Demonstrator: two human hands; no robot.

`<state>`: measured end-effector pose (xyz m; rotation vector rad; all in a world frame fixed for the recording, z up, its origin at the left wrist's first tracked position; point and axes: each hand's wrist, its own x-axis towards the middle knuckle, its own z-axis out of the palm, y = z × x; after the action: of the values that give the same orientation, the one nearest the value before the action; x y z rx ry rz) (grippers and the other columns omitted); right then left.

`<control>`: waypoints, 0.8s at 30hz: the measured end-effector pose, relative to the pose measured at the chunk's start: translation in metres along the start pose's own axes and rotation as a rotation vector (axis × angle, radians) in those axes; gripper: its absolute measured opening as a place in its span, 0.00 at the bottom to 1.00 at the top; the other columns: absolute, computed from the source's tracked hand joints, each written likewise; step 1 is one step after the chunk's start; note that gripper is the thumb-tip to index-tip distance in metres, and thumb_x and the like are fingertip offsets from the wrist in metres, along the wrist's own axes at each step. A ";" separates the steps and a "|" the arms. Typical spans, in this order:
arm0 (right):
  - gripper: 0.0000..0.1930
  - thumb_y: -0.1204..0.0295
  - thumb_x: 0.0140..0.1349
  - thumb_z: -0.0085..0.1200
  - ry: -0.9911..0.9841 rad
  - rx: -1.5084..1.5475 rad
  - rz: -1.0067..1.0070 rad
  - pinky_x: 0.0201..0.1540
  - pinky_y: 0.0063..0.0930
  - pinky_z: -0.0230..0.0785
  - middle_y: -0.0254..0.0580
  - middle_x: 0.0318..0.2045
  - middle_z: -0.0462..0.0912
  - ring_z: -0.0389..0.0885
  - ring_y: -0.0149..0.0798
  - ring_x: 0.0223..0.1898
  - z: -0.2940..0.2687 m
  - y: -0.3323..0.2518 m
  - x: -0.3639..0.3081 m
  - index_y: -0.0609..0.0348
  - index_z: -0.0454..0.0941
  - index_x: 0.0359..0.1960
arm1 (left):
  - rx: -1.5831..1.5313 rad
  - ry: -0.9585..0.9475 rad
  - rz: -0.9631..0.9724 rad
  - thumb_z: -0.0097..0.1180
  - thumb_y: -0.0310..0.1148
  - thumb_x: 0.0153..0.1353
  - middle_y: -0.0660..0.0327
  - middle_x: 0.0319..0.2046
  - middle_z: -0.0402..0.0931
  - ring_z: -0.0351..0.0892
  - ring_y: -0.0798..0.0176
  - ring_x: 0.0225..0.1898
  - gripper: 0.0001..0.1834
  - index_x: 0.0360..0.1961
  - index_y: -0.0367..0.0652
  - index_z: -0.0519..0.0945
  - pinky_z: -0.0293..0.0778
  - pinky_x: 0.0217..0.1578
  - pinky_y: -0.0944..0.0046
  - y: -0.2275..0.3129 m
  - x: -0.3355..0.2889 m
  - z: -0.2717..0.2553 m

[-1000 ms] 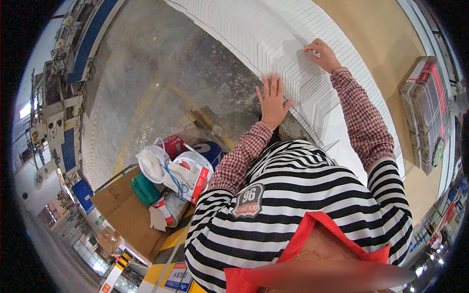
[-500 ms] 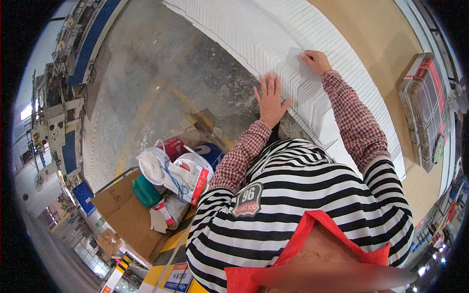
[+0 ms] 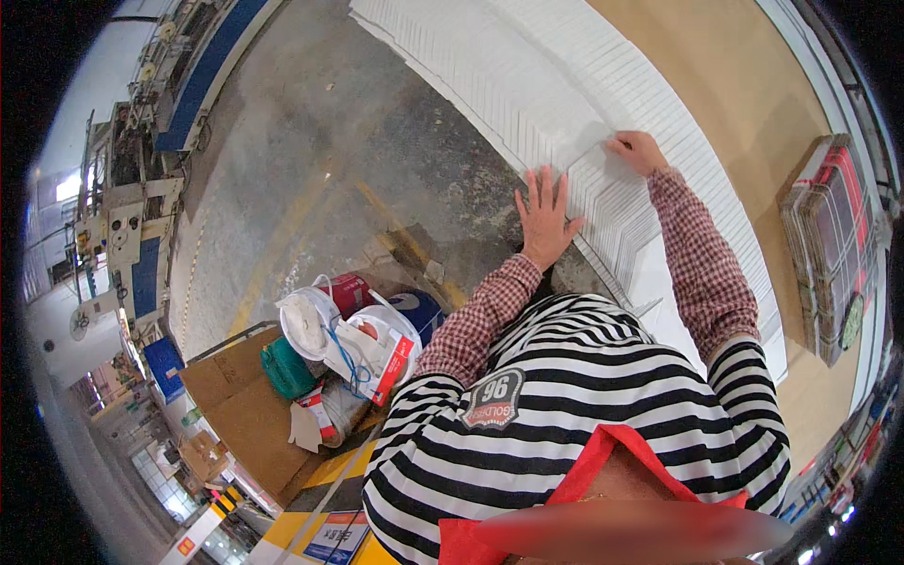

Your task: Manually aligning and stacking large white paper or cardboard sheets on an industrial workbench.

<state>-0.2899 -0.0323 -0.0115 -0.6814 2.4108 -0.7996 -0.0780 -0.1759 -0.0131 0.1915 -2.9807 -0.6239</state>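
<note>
A long fanned row of overlapping white sheets (image 3: 527, 85), like thin card or paper, runs from the far side toward my body. My left hand (image 3: 546, 226) is open, its fingers spread against the left edge of the row. Farther right, my right hand (image 3: 640, 153) rests over the middle of the sheets. Its fingers are curled and closed, with the fingertips down at the white surface. Whether a sheet edge is pinched in them cannot be made out.
The sheets lie on a tan board surface (image 3: 725, 85). On its right stands a strapped plaid-patterned bundle (image 3: 829, 250). To my left, a cardboard box (image 3: 226, 386) holds a green pouch (image 3: 287, 367) and white containers (image 3: 306, 320). Machinery (image 3: 122, 226) lines the far left beyond the concrete floor (image 3: 311, 132).
The whole view has shifted a little, so everything sits slightly lower and farther right. Both hands keep nearly the same places and finger poses on the sheets.
</note>
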 end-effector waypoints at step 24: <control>0.11 0.75 0.47 0.55 0.365 0.077 -0.358 0.37 0.28 0.68 0.38 0.33 0.72 0.72 0.38 0.34 -0.002 -0.054 0.056 0.53 0.76 0.34 | -0.115 0.179 -0.093 0.43 0.54 0.55 0.45 0.63 0.37 0.31 0.42 0.64 0.42 0.60 0.33 0.49 0.32 0.59 0.43 -0.033 0.016 -0.010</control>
<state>-0.3168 -0.1022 0.0077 -1.0297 2.5931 -1.2493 -0.0892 -0.2120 -0.0167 0.3582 -2.7676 -0.7441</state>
